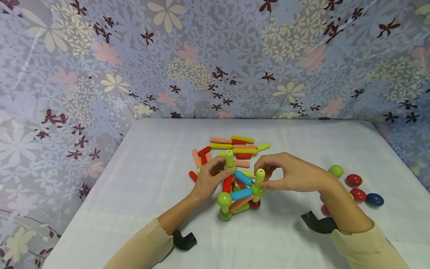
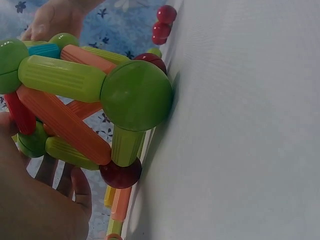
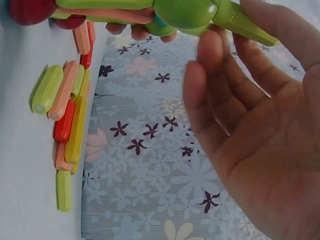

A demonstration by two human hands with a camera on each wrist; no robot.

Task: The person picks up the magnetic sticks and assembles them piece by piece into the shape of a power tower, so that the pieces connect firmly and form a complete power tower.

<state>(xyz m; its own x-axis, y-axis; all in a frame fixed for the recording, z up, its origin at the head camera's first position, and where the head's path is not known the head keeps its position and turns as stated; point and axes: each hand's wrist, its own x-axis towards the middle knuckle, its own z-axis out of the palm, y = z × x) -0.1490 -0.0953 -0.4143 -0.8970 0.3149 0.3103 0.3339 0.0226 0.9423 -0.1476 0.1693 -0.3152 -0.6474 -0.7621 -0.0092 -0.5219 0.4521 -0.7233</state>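
A frame of magnetic sticks and balls stands mid-table, with blue sticks (image 1: 242, 194) along its top and red balls among its feet. Two green sticks point upright from its top corners. My left hand (image 1: 209, 180) grips the far-left corner, thumb and fingers about its green ball (image 1: 231, 169). At the right corner, my right hand (image 1: 291, 172) pinches the upright green stick (image 1: 260, 175) just above its ball; the right wrist view has that stick (image 3: 247, 25) between thumb and fingers. A large green ball (image 2: 137, 95) tops the near corner in the left wrist view.
Behind the frame lie loose yellow, orange, red and green sticks (image 1: 245, 151). Red, green and blue balls (image 1: 374, 200) sit to the right, some hidden by the right forearm. Black wrist-camera mounts (image 1: 318, 223) hang beside the forearms. A floral cloth (image 1: 215, 56) rises behind the white table.
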